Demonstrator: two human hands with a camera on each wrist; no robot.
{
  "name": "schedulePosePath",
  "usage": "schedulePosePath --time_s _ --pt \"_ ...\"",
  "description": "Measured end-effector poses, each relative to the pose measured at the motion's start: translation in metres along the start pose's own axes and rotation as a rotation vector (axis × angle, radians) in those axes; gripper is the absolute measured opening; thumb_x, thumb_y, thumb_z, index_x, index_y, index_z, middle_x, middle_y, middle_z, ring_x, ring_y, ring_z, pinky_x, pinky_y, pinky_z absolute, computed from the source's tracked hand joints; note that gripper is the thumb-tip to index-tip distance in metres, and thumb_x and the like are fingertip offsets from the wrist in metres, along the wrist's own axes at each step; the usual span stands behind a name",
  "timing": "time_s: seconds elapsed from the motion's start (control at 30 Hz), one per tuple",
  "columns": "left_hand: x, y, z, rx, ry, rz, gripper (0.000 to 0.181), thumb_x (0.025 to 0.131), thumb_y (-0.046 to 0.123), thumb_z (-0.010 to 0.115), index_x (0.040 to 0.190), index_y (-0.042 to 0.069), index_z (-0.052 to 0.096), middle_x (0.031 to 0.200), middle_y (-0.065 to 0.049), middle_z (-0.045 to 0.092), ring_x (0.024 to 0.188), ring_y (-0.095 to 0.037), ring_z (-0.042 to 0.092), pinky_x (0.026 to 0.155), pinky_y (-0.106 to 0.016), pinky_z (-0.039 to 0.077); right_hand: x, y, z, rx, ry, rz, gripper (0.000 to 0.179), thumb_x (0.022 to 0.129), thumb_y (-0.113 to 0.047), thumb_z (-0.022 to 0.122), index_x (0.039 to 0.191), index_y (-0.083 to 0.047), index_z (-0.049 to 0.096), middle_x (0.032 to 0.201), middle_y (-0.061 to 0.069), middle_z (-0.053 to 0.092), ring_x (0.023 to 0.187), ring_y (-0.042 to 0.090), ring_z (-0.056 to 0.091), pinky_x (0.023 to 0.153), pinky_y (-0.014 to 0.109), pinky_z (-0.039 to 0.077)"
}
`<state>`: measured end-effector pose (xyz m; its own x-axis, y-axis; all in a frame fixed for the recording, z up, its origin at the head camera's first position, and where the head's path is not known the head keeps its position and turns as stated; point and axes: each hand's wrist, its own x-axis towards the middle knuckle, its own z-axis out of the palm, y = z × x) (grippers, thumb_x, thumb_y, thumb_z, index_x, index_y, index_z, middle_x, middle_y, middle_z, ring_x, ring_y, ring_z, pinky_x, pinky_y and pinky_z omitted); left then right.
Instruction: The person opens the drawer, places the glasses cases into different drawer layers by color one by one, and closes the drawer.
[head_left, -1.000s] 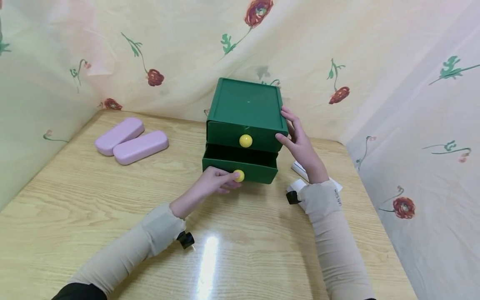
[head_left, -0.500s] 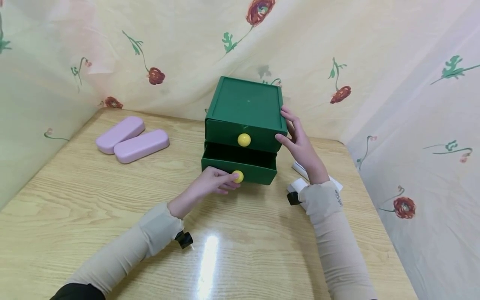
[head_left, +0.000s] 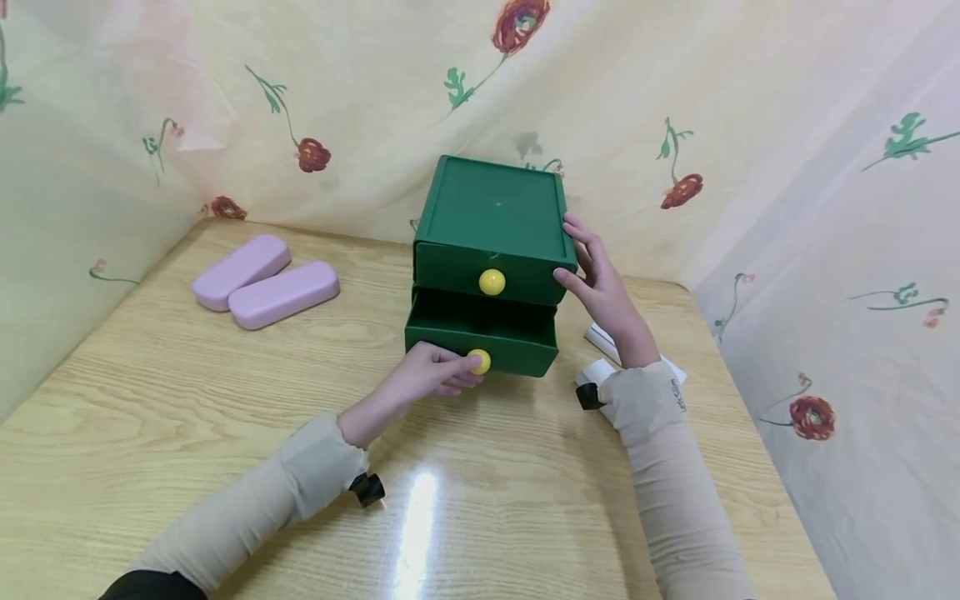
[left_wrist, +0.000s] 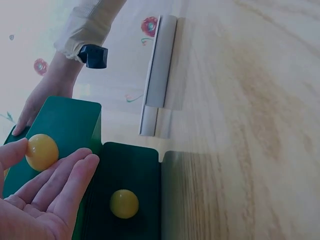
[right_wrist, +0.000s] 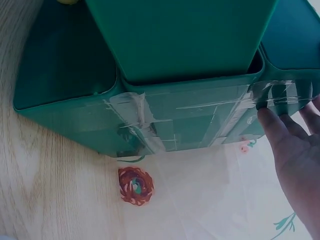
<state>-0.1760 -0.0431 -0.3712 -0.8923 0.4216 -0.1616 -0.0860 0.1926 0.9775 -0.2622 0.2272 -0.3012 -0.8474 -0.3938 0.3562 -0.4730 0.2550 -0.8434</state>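
A dark green drawer cabinet [head_left: 498, 208] stands near the back of the table. Its middle drawer [head_left: 525, 357] is pulled partway out, and the part of its inside that shows is bare. My left hand [head_left: 427, 372] pinches that drawer's round yellow knob [head_left: 482, 361] between thumb and fingers. With fairly straight fingers my right hand [head_left: 609, 298] presses the cabinet's upper right side, thumb on the front corner. Clear tape crosses that side wall [right_wrist: 190, 120] in the right wrist view. The bottom drawer [left_wrist: 132, 167], seen in the left wrist view, is pushed in.
Two lavender oblong cases [head_left: 285, 293] lie at the left, one touching the other. Beyond the right forearm are white objects [head_left: 597, 372], partly hidden by the sleeve. Close behind the cabinet hangs a flowered cloth [head_left: 360, 100].
The middle drawer has come slightly farther out toward me, with my left hand moving along on its knob. My right hand keeps its place on the cabinet's side.
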Motion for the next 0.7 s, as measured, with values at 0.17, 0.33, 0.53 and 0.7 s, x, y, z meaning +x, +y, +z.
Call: schedulePosePath --time_s 0.17,0.33,0.53,0.7 --pt "-0.006 0.000 0.002 -0.008 -0.005 0.011 0.040 0.095 0.033 0.061 0.109 -0.003 0.070 0.109 -0.018 0.072 0.106 -0.028 0.069 0.088 -0.037 0.057 -0.001 -0.001 -0.001 -0.008 0.002 0.004 0.062 0.099 -0.011 0.053 0.152 -0.017 0.023 0.163 -0.008 0.011 0.152 0.028 0.009 0.113 0.061 0.027" --pt "-0.011 -0.003 0.004 -0.025 -0.011 0.024 0.040 0.096 0.032 0.061 0.107 -0.005 0.070 0.109 -0.022 0.071 0.105 -0.032 0.069 0.088 -0.039 0.057 0.000 -0.001 -0.002 -0.018 -0.004 -0.001 0.062 0.099 -0.011 0.053 0.152 -0.016 0.022 0.163 -0.007 0.011 0.152 0.028 0.009 0.114 0.061 0.026" --pt "-0.017 -0.007 0.009 -0.050 -0.017 0.029 0.041 0.095 0.033 0.061 0.107 -0.006 0.070 0.107 -0.023 0.071 0.099 -0.031 0.071 0.085 -0.039 0.058 0.000 0.000 -0.001 -0.033 -0.002 0.008 0.063 0.099 -0.012 0.054 0.152 -0.017 0.022 0.164 -0.004 0.010 0.152 0.030 0.008 0.114 0.063 0.024" --pt "-0.022 -0.008 0.012 -0.081 -0.012 0.002 0.044 0.094 0.035 0.062 0.107 -0.006 0.070 0.105 -0.022 0.072 0.097 -0.031 0.072 0.084 -0.037 0.059 -0.002 0.001 -0.001 -0.040 -0.005 0.002 0.062 0.099 -0.011 0.053 0.152 -0.016 0.021 0.164 -0.005 0.009 0.152 0.029 0.007 0.114 0.063 0.023"
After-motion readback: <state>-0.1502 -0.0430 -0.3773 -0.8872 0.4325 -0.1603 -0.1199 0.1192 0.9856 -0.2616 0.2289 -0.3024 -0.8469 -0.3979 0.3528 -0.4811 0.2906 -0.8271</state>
